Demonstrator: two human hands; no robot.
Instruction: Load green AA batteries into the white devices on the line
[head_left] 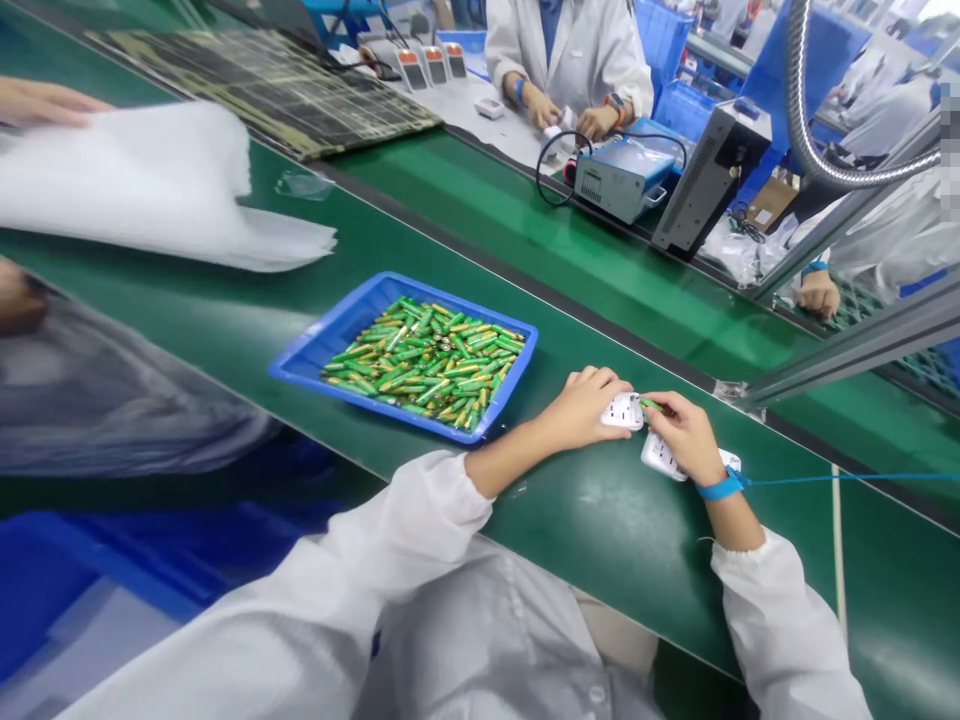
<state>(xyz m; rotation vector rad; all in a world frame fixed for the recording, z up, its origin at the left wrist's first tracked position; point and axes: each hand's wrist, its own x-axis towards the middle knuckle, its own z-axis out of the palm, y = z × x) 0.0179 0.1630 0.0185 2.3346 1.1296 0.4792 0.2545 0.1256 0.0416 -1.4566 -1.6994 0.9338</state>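
My left hand point(589, 408) is closed around a small white plastic device point(624, 411), whose face with dark slots is turned up. Pinched in the fingers of my right hand point(686, 437) is a green battery point(651, 403), its end at the right edge of that device. A second white device point(662, 457) lies on the green bench under my right hand, and part of another white piece point(730, 460) shows beside the wrist. Left of my hands sits a blue tray point(300, 366) heaped with green and yellow batteries point(427, 360).
White foam sheeting point(150, 190) lies at the left, with another person's hand point(45, 102) on it. Across the bench point(600, 540), a co-worker point(570, 60) handles small parts behind a blue instrument box point(622, 170). A metal frame post point(862, 340) stands at the right; a blue wrist cord point(847, 477) runs rightward.
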